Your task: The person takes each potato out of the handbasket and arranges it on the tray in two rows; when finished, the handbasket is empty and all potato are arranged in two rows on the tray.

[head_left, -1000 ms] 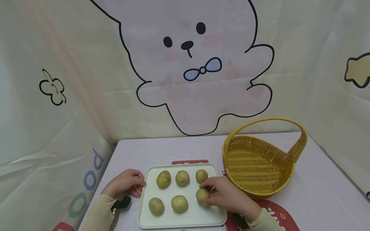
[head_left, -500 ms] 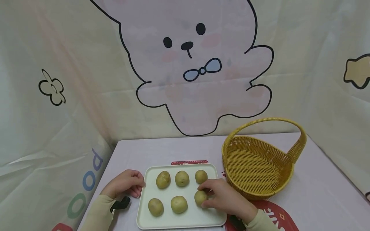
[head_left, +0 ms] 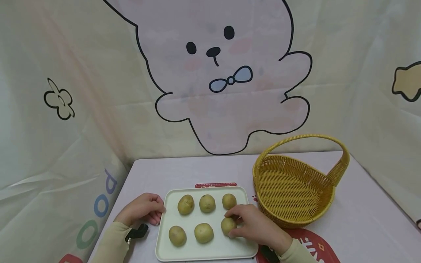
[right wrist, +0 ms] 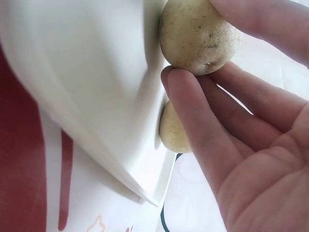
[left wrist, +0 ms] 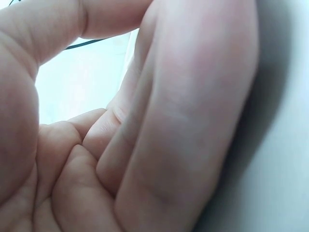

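Note:
My right hand [head_left: 254, 224] pinches a small round potato [head_left: 227, 226] at the near right of a white tray [head_left: 184, 255]. The right wrist view shows this potato [right wrist: 195, 36] between the thumb and the fingertips, close by the tray's surface, with another potato [right wrist: 174, 129] behind the fingers. More potatoes [head_left: 204, 233] lie on the tray in two rows. At the tray's left rim is my left hand [head_left: 144, 209], its thumb and forefinger drawn together at the edge. Curled fingers [left wrist: 183, 111] fill the left wrist view, and their tips are out of frame.
A yellow woven basket [head_left: 289, 190] with a tall handle stands to the right of the tray, close to my right hand. A red printed patch [head_left: 315, 243] lies on the white tablecloth [head_left: 161, 171]. Behind the table hangs a curtain [head_left: 223, 109] with a cartoon bear.
My right hand and its potato have shifted slightly left and toward me on the tray. The left hand, basket and other potatoes keep their places.

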Demonstrator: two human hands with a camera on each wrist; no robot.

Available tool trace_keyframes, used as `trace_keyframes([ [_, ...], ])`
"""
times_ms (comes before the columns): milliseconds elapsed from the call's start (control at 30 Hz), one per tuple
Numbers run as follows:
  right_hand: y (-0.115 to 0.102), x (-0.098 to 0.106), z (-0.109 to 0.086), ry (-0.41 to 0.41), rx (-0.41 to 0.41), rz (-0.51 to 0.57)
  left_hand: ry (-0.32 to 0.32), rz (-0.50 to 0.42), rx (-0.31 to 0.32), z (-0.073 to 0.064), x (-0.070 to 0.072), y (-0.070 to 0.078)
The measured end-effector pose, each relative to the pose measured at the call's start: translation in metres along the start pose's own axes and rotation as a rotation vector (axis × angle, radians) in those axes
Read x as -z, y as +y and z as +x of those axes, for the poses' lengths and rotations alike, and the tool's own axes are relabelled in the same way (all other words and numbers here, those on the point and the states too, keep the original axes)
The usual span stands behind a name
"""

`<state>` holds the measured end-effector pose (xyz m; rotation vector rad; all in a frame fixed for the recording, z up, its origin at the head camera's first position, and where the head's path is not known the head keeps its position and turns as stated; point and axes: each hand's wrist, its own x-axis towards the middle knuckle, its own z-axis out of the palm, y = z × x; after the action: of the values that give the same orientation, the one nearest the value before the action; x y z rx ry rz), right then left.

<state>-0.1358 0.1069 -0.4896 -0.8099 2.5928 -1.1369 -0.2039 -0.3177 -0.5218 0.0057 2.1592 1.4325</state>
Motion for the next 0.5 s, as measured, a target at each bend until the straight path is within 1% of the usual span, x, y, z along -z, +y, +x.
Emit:
trace_keyframes([
  [300, -0.0015, -0.0005, 0.0009, -0.005, -0.007, 0.009, 0.005, -0.037, 0.012, -0.0047, -0.0023, 0.0021],
  [400, -0.0025, 0.0000, 0.0009, -0.008, -0.012, 0.001, 0.003, -0.032, 0.010, -0.0050, -0.0024, 0.0018],
  [500, -0.0040, 0.0031, 0.0012, 0.001, -0.017, -0.017, 0.007, -0.017, -0.005, -0.0043, -0.0022, 0.0036],
])
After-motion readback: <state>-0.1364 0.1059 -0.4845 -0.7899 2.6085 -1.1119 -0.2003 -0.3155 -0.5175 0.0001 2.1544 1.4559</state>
